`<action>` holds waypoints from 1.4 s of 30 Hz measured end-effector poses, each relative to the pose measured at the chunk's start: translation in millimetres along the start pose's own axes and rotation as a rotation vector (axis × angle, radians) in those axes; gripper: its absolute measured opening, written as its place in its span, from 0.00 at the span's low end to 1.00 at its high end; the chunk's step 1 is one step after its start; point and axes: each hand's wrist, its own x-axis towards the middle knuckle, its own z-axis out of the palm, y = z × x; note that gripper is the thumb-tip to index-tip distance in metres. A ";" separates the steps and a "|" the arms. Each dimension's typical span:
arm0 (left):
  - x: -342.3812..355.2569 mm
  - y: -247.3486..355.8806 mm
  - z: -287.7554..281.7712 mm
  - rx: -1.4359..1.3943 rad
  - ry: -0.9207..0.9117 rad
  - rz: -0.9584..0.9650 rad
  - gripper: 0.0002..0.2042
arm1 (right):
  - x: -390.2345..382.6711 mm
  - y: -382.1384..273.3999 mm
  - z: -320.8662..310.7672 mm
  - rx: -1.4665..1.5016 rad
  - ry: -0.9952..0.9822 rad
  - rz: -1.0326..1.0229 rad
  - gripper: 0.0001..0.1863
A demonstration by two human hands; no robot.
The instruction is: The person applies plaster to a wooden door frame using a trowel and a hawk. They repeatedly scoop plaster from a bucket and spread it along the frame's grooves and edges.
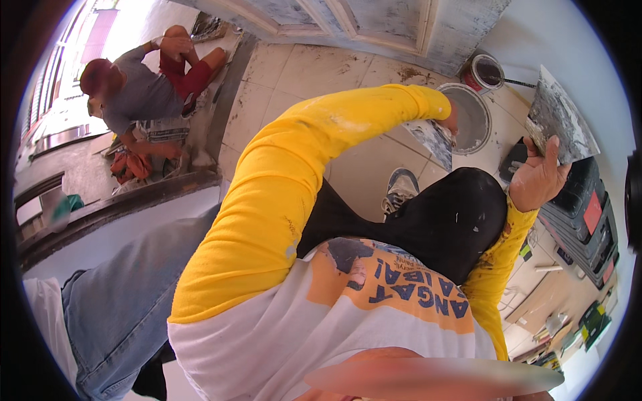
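My left hand (449,117), partly behind its yellow sleeve, grips a wide metal putty blade (431,144) smeared with grey-white compound, at the near rim of a round bucket (475,117) with grey paste inside. My right hand (538,172), at the right, holds up a square metal plate (558,117) coated in mottled compound, with fingers wrapped at its lower edge. A smaller can (485,73) with dark contents and a rod across it stands just behind the bucket. My bent black-clad knee lies below both hands.
Whitish panelled door (374,23) at the top. Black cases (578,207) and scattered tools (562,321) on the right by the wall. A seated person (134,93) in grey shirt and red shorts beyond a threshold at left; another person's jeans-clad leg (127,294) at lower left. Tiled floor (294,73).
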 end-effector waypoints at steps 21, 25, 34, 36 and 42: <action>117.4 -56.4 11.3 -0.128 -0.590 0.045 0.20 | 3.6 11.7 -10.3 -0.069 0.009 -0.102 0.19; 40.7 -45.9 8.6 0.101 0.063 0.185 0.18 | 4.4 13.7 -11.3 -0.050 -0.013 -0.089 0.18; -9.1 -21.4 7.4 -0.529 0.541 -0.242 0.29 | 2.8 7.0 -4.6 -0.345 -0.064 -0.142 0.21; -8.5 -31.4 10.4 -0.593 0.557 -0.208 0.30 | 3.6 8.7 2.6 -0.609 -0.150 -0.145 0.22; -4.0 -54.3 2.8 -0.584 0.435 -0.082 0.33 | -1.7 28.8 35.1 -0.842 -0.460 -0.210 0.23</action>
